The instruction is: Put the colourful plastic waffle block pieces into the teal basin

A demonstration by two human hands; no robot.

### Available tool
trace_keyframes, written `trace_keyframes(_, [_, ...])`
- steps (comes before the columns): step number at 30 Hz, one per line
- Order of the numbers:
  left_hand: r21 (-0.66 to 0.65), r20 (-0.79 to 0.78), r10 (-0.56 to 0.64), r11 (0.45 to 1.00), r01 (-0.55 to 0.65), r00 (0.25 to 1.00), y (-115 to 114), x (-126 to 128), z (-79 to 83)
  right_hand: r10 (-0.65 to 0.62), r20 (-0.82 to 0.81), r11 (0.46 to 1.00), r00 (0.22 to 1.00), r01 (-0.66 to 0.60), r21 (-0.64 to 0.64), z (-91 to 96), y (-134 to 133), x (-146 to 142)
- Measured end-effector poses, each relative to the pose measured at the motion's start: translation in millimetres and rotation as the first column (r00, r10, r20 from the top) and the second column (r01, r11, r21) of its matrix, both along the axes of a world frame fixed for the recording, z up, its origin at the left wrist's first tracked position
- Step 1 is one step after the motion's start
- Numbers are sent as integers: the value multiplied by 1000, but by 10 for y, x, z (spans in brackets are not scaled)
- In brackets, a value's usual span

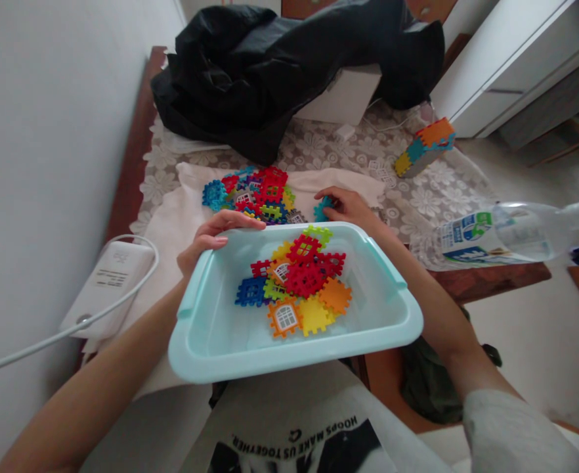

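A pale turquoise plastic tub (205,328) rests at the table's near edge over my lap. It holds several flat interlocking toy tiles (302,282) in red, orange, yellow, blue and green. My left hand (211,238) curls over the tub's far left rim, gripping it. My right hand (346,205) reaches past the tub's far rim and pinches a teal tile (321,209). Just beyond it lies a heap of more coloured tiles (255,194) on a white cloth (171,223).
A black jacket (279,72) is piled over a white box (346,98) at the back. A built tile block (425,146) sits at the right rear. A plastic water bottle (511,233) lies at the table's right edge. A white device with a cable (109,279) lies at the left.
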State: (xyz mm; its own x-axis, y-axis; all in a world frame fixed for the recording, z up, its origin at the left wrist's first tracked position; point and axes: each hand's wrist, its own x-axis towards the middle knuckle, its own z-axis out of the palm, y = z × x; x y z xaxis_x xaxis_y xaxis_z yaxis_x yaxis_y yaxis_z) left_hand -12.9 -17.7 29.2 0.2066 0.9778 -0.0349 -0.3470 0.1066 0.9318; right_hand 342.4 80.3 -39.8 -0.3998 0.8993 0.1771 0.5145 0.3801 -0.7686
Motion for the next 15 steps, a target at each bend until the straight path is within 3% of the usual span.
trace_keyframes(5, [43, 11, -55, 998, 54, 998, 59, -43, -76, -128, -176, 992, 976, 122, -43, -13, 47, -20])
trace_keyframes(8, [73, 21, -68, 995, 66, 997, 76, -52, -92, -194, -373, 981, 908, 171, -94, 47, 39, -36])
trace_keyframes(11, [90, 35, -67, 994, 64, 997, 69, -41, -79, -233, -469, 972, 852, 199, -122, 197, -60, -45])
trace_keyframes(15, [78, 23, -80, 994, 78, 997, 73, -25, -99, -140, -445, 989, 884, 99, -114, 488, -298, -82])
